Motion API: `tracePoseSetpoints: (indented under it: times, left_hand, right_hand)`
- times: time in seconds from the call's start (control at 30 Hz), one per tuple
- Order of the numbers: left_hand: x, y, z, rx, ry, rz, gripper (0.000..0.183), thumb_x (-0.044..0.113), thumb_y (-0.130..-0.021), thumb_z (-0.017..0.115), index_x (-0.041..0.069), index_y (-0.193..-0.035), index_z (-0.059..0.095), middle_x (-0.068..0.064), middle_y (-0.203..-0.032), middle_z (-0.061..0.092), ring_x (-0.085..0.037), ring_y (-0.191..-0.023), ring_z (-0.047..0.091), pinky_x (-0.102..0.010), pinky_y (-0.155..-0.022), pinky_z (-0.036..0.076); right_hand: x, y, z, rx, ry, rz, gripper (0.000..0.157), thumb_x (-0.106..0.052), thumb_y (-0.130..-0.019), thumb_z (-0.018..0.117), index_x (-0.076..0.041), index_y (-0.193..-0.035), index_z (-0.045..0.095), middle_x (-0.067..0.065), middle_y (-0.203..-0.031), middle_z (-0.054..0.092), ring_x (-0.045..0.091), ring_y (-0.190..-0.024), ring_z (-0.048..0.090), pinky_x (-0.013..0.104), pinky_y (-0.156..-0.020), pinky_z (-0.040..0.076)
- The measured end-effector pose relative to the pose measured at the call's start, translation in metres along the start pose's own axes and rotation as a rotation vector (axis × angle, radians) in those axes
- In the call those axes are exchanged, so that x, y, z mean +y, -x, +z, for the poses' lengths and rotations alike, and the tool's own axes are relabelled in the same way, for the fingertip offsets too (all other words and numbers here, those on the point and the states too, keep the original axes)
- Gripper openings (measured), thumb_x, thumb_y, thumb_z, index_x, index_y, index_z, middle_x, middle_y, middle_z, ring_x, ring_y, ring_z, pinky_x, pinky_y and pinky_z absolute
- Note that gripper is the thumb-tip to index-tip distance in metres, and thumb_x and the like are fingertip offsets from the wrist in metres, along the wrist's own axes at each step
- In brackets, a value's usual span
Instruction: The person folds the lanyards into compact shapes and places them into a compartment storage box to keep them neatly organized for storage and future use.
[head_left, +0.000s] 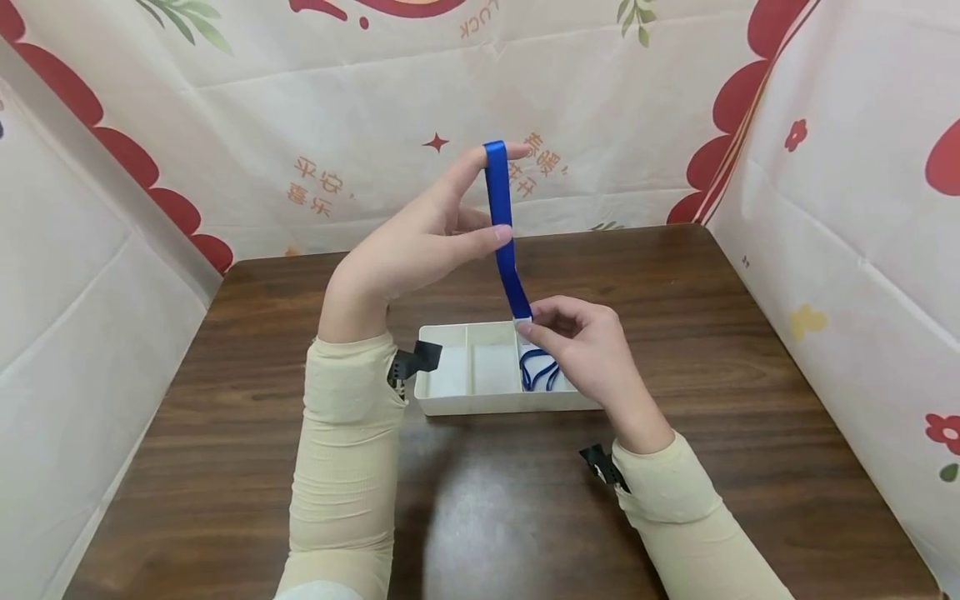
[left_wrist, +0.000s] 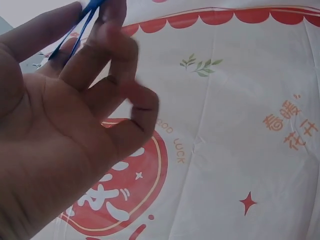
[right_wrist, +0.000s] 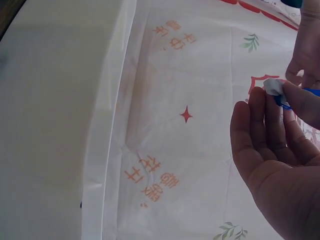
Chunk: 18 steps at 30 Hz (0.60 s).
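A blue ribbon lanyard [head_left: 499,196] is stretched between the two hands above a white divided box [head_left: 510,403]. My left hand [head_left: 420,233] is raised, the strap looped over its extended index finger and its thumb against the ribbon. In the left wrist view, the ribbon [left_wrist: 75,46] runs in two strands by the thumb, other fingers bent. My right hand [head_left: 588,342] pinches the lanyard's lower end, at a small white piece [right_wrist: 273,87], between thumb and fingers. Thin blue cord loops [head_left: 538,371] show below it at the box's right compartment, which the right hand partly covers.
The box stands on a dark wooden table [head_left: 247,400], its low walls making separate compartments. White patterned cloth [head_left: 390,108] hangs behind the table and along both sides. Each sleeved wrist carries a black camera mount [head_left: 416,360].
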<state>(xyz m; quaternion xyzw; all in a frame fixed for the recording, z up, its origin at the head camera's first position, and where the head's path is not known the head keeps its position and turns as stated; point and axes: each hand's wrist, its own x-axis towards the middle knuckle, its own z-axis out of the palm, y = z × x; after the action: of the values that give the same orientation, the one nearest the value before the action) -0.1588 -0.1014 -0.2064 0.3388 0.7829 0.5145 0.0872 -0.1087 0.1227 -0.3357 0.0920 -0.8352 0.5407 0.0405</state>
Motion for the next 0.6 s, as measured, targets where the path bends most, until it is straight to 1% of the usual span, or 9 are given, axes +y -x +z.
tracePoseSetpoints:
  times: [0.07, 0.1, 0.17, 0.2, 0.33, 0.4, 0.47, 0.53, 0.6]
  left_hand:
    - [-0.002, 0.0, 0.002, -0.027, 0.022, -0.002, 0.064, 0.02, -0.108, 0.062, 0.039, -0.163, 0.033, -0.005, -0.088, 0.056, -0.021, -0.071, 0.061, -0.032, -0.076, 0.051]
    - [-0.003, 0.0, 0.003, -0.048, 0.048, -0.003, 0.062, 0.021, -0.11, 0.059, 0.039, -0.163, 0.033, -0.002, -0.087, 0.052, -0.023, -0.069, 0.054, -0.031, -0.072, 0.046]
    - [-0.005, 0.0, 0.006, -0.103, 0.121, -0.016, 0.058, 0.023, -0.111, 0.056, 0.04, -0.162, 0.033, -0.002, -0.071, 0.034, -0.028, -0.063, 0.037, -0.033, -0.064, 0.035]
    - [-0.007, -0.001, 0.009, -0.132, 0.165, -0.018, 0.057, 0.023, -0.112, 0.054, 0.04, -0.163, 0.033, 0.0, -0.071, 0.034, -0.027, -0.063, 0.036, -0.031, -0.065, 0.035]
    - [-0.024, -0.004, 0.022, -0.274, 0.373, -0.052, 0.054, 0.028, -0.115, 0.046, 0.035, -0.166, 0.03, -0.005, -0.075, 0.054, -0.021, -0.067, 0.055, -0.029, -0.072, 0.046]
    - [-0.035, -0.007, 0.032, -0.314, 0.427, -0.073, 0.053, 0.028, -0.116, 0.042, 0.032, -0.167, 0.029, -0.012, -0.086, 0.066, -0.022, -0.074, 0.062, -0.029, -0.073, 0.046]
    - [-0.045, -0.008, 0.04, -0.328, 0.45, -0.096, 0.051, 0.031, -0.116, 0.039, 0.032, -0.166, 0.03, -0.014, -0.098, 0.075, -0.022, -0.079, 0.068, -0.027, -0.071, 0.046]
    - [-0.051, -0.009, 0.046, -0.32, 0.457, -0.114, 0.05, 0.036, -0.116, 0.038, 0.031, -0.165, 0.032, -0.012, -0.097, 0.076, -0.021, -0.073, 0.062, -0.027, -0.065, 0.038]
    - [-0.052, -0.011, 0.049, -0.314, 0.458, -0.116, 0.048, 0.033, -0.117, 0.033, 0.028, -0.165, 0.034, -0.011, -0.095, 0.079, -0.02, -0.069, 0.06, -0.027, -0.064, 0.039]
  right_hand:
    - [0.001, -0.001, -0.001, 0.023, -0.002, -0.007, 0.019, -0.021, -0.099, 0.078, -0.009, -0.114, 0.08, 0.012, -0.104, 0.081, 0.024, -0.091, 0.073, 0.028, -0.085, 0.059]
    - [0.002, -0.002, -0.002, 0.039, -0.005, -0.015, 0.02, -0.021, -0.099, 0.078, -0.009, -0.114, 0.08, 0.012, -0.104, 0.081, 0.023, -0.091, 0.073, 0.027, -0.085, 0.059]
    - [0.005, -0.005, -0.004, 0.081, -0.017, -0.037, 0.019, -0.019, -0.099, 0.078, -0.009, -0.115, 0.08, 0.012, -0.104, 0.08, 0.021, -0.091, 0.073, 0.023, -0.085, 0.059]
    - [0.006, -0.007, -0.004, 0.108, -0.026, -0.056, 0.019, -0.017, -0.099, 0.078, -0.009, -0.115, 0.08, 0.012, -0.104, 0.08, 0.019, -0.091, 0.073, 0.021, -0.086, 0.059]
    - [0.012, -0.014, -0.004, 0.232, -0.108, -0.154, 0.023, -0.01, -0.098, 0.077, -0.005, -0.12, 0.074, 0.011, -0.104, 0.08, 0.01, -0.092, 0.075, 0.018, -0.091, 0.059]
    - [0.014, -0.016, -0.002, 0.287, -0.166, -0.205, 0.029, -0.006, -0.096, 0.078, -0.003, -0.123, 0.067, -0.001, -0.101, 0.081, 0.007, -0.092, 0.076, 0.019, -0.093, 0.06]
    - [0.014, -0.017, 0.0, 0.324, -0.223, -0.258, 0.035, -0.003, -0.095, 0.079, -0.001, -0.125, 0.061, -0.011, -0.096, 0.081, 0.006, -0.092, 0.077, 0.021, -0.093, 0.061]
    - [0.012, -0.017, 0.001, 0.354, -0.27, -0.309, 0.039, -0.003, -0.094, 0.079, -0.003, -0.126, 0.058, -0.021, -0.093, 0.078, 0.007, -0.091, 0.078, 0.023, -0.092, 0.061]
    - [0.01, -0.017, 0.001, 0.375, -0.305, -0.362, 0.04, -0.001, -0.093, 0.08, 0.0, -0.127, 0.058, -0.021, -0.093, 0.078, 0.008, -0.089, 0.078, 0.024, -0.09, 0.062]
